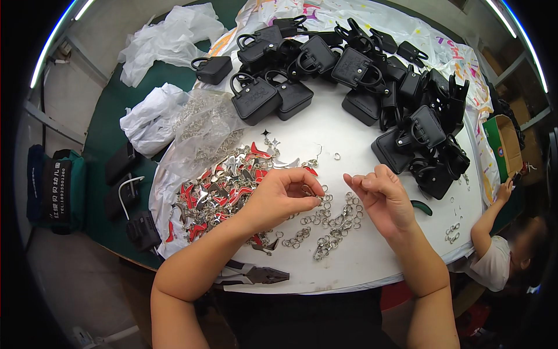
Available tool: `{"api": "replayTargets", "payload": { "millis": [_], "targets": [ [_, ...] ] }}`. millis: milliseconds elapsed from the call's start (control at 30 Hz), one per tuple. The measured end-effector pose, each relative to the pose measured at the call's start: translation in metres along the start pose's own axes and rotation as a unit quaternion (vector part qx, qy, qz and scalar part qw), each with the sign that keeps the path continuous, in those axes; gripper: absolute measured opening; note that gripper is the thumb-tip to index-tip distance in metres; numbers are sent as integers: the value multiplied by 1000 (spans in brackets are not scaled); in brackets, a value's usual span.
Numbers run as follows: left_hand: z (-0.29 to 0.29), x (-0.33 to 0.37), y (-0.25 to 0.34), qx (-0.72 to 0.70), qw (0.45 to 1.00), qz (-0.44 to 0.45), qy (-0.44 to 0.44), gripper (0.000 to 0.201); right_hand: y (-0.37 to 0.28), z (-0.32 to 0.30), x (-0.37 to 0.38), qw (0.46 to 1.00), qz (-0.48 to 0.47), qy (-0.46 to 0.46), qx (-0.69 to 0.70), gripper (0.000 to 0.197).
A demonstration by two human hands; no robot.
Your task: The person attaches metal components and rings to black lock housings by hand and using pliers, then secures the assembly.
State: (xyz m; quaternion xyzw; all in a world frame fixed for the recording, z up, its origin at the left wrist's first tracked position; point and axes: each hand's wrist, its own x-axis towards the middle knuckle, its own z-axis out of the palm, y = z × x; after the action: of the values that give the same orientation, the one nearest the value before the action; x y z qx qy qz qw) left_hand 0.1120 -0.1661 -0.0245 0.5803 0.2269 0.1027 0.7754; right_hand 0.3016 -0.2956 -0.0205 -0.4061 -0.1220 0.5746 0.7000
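My left hand (279,195) is over the white table surface, thumb and forefinger pinched on what looks like a small metal ring. Just to its right my right hand (385,198) is raised with fingers curled in, thumb against forefinger; anything inside them is too small to make out. Between and below both hands lie several loose silver key rings (334,224), some linked into short chains. A heap of red, black and silver metal charms (218,195), shaped like high-heeled shoes and stars, spreads beside my left forearm.
Small black handbags (256,99) are piled along the far and right sides. A clear bag of chains (209,119) lies at left. Pliers (264,274) rest at the near edge, and a dark green curved handle (421,207) is right of my right hand. Another person (494,262) sits at right.
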Motion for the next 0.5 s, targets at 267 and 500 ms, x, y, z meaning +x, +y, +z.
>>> {"api": "replayTargets", "payload": {
  "millis": [267,500],
  "targets": [
    [1,1,0,10,1000,2,-1,13,-3,2,-1,998,37,21,37,35],
    [-1,1,-2,12,1000,6,-4,13,-4,1,-2,998,45,-40,-4,43]
  ]
}}
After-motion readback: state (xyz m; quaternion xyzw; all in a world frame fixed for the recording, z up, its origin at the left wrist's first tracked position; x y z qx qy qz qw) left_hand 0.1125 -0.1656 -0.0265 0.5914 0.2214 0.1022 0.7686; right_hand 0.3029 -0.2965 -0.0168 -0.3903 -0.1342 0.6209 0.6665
